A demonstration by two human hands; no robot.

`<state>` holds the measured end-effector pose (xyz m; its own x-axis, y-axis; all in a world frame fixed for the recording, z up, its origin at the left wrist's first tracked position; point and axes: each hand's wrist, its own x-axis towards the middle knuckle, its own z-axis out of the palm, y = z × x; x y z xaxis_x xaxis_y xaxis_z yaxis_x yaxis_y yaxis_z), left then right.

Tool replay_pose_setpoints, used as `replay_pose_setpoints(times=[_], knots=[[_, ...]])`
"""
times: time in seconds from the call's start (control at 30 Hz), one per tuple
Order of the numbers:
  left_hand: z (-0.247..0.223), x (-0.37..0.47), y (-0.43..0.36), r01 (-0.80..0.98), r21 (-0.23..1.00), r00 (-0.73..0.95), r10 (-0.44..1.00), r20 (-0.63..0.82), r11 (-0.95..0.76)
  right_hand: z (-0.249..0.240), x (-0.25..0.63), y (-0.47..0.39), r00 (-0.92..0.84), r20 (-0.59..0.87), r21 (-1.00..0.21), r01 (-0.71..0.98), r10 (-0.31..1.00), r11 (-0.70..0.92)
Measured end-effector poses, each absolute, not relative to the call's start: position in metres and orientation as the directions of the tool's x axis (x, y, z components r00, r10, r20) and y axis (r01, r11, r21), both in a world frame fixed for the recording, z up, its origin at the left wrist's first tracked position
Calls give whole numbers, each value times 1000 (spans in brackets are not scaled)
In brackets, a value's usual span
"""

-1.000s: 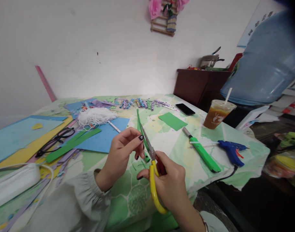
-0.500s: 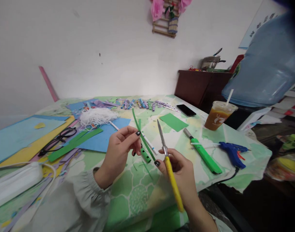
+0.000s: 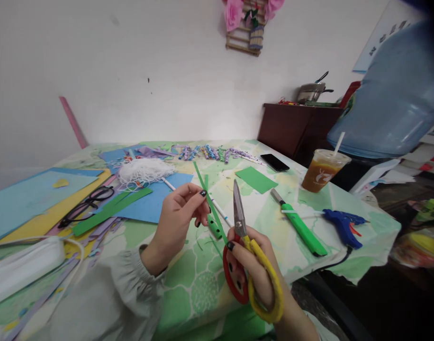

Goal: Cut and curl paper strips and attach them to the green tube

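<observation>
My left hand [image 3: 179, 220] pinches a narrow green paper strip [image 3: 200, 178] between thumb and fingers. The strip slants down toward my right hand [image 3: 261, 265], whose thumb and finger lie at its lower end. That same hand is closed around a pair of scissors [image 3: 239, 215] with one yellow and one red handle; the blades point up and look closed. On the tablecloth behind the strip lie a small green rolled tube [image 3: 214, 228] with dark spots and a white stick [image 3: 220, 212], both partly covered by it.
A green paper rectangle [image 3: 257, 179], a green-handled knife [image 3: 302, 229] and a blue glue gun [image 3: 343, 227] lie to the right, near a drink cup [image 3: 323, 171] and phone [image 3: 275, 162]. White string [image 3: 146, 171], glasses [image 3: 85, 206] and a face mask [image 3: 27, 265] are at left.
The scissors have turned in my right hand, so both handles and the broad side of the blades now show. My left hand keeps its pinch on the green strip.
</observation>
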<state>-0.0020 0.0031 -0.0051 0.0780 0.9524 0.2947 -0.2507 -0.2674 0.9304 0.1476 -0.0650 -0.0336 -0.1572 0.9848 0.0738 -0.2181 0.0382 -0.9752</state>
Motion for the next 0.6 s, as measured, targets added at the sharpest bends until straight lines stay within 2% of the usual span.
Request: replay_pose_setpoints(times=[0.27, 0.47, 0.6], knots=[[-7, 0, 2, -149, 939, 159, 930, 332, -310, -36, 147, -63, -77, 69, -980, -194, 995, 53], [-8, 2, -1, -30, 964, 312, 914, 259, -263, -40, 147, -63, -45, 73, -981, -183, 996, 64], [-8, 2, -1, -92, 970, 307, 920, 242, -225, -41, 148, -61, -24, 114, -990, -82, 993, 111]])
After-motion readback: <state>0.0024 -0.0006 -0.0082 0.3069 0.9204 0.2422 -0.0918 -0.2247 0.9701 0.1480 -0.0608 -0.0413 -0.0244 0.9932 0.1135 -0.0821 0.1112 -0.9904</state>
